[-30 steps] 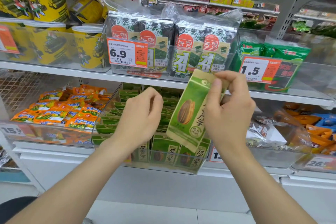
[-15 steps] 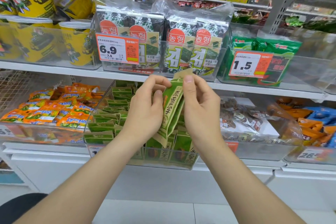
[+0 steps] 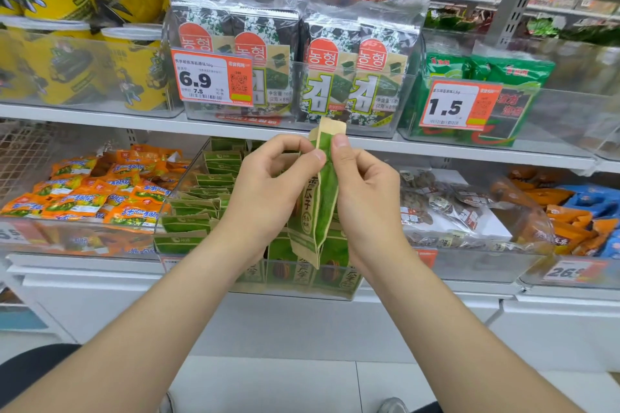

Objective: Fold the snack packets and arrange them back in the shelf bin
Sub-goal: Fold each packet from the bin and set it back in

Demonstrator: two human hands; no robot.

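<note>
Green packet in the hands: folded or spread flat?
Folded lengthwise: the packet shows as a narrow strip, its sides pinched together by the left hand and right hand.

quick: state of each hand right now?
Left hand: pinching the green sunflower-seed packet, folded lengthwise.
Right hand: pinching the same packet.

My snack packet [image 3: 323,198] is green with tan edges; orange packets [image 3: 100,198] at nine o'clock, dark-green seaweed packs [image 3: 339,77] at twelve.

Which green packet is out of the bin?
The folded green packet pinched between left hand and right hand; the other packets sit in the clear bin.
</note>
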